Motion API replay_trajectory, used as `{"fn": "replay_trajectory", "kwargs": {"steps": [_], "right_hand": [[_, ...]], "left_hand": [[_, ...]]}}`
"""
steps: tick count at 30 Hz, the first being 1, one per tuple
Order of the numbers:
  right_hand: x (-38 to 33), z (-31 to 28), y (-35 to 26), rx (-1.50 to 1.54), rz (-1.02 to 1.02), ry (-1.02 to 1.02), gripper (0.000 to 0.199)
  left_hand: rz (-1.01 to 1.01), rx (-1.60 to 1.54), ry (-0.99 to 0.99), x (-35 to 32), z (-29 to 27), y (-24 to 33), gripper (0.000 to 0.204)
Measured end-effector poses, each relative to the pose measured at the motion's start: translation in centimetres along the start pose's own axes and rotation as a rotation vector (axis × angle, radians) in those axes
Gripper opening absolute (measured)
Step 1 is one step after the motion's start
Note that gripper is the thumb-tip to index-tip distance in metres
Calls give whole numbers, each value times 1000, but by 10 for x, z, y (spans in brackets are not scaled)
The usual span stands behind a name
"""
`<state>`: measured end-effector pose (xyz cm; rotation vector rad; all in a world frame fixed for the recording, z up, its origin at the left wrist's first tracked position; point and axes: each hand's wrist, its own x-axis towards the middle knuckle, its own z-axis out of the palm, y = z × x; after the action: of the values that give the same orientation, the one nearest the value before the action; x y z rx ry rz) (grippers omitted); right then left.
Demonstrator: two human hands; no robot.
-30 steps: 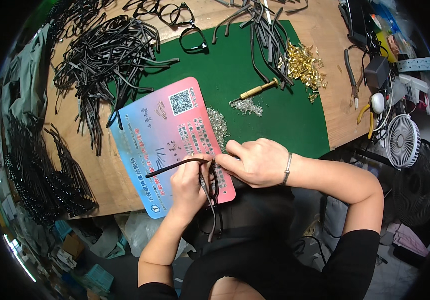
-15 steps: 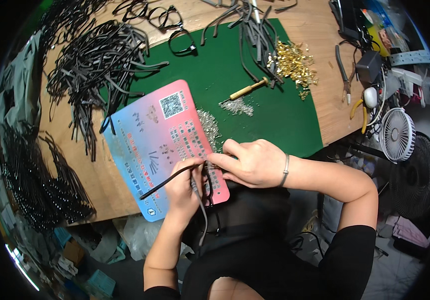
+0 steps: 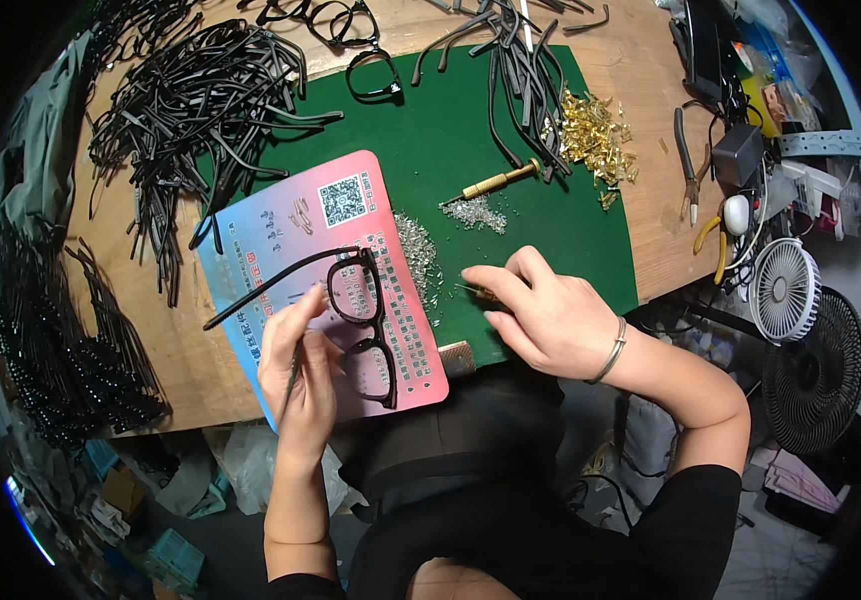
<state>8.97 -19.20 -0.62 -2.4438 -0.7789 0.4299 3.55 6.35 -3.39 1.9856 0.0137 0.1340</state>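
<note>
A black glasses frame lies on a pink-and-blue printed mat, with one temple reaching left past my left hand. My left hand is closed beside the lenses, a loose dark grey temple held in its fingers. To the right, above the green mat, my right hand pinches a small brass-coloured tool with a thin tip. It looks like a screwdriver, mostly hidden by the fingers. Between the hands lies a pile of small silver screws or pins.
A brass screwdriver lies by another silver heap on the green mat. Gold hinge-like parts sit at its right. Dark temples pile up at the left; more frames lie at the back. Pliers and a white fan are right.
The glasses frame, previously between my hands near the table edge, now lies flat on the printed mat. My right hand has moved right, away from my left, which has shifted left with a temple.
</note>
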Motion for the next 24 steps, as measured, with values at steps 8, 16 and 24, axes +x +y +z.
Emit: {"fn": "replay_trajectory", "kwargs": {"steps": [8, 16, 24], "right_hand": [[0, 25, -1, -231, -44, 181, 37], [4, 25, -8, -254, 15, 170, 36], [3, 31, -11, -380, -12, 171, 49]], "left_hand": [[140, 73, -57, -35, -11, 5, 13], [561, 328, -234, -56, -2, -17, 18], [509, 400, -77, -52, 20, -12, 19]]}}
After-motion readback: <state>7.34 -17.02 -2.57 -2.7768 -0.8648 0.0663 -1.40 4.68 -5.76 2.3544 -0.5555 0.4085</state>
